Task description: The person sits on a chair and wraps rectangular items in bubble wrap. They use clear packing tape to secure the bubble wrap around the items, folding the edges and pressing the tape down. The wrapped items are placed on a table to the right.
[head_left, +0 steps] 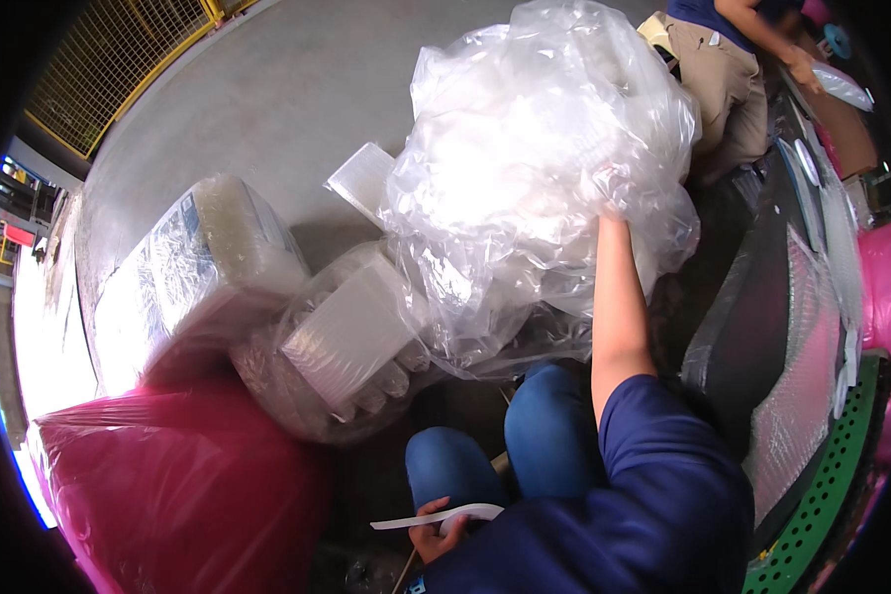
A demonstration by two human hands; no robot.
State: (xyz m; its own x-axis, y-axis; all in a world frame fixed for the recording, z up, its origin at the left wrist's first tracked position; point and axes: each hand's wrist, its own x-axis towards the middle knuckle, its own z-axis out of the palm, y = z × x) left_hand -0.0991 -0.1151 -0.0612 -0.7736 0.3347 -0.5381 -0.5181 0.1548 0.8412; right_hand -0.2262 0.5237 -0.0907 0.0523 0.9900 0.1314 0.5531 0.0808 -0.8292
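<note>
A big, bulging clear plastic bag (535, 148) stands in front of my knees, filled with whitish, crumpled-looking contents. My right arm stretches forward to it. My right hand (614, 193) is at the bag's near right side, partly covered by the shiny film, and its fingers do not show clearly. Low in front of my lap, my left hand (441, 530) is closed around a white strip (406, 522). One end of the strip sticks out to the left, and the other curls by my fingers, perhaps from a small roll.
Left of the bag lie film-wrapped packs of white sheets (351, 322) and a larger wrapped bundle (208, 257). A dark pink plastic bag (188, 485) fills the lower left. On the right are bubble wrap (797, 366) and a green perforated rail (827, 485). Another person (723, 79) stands at upper right.
</note>
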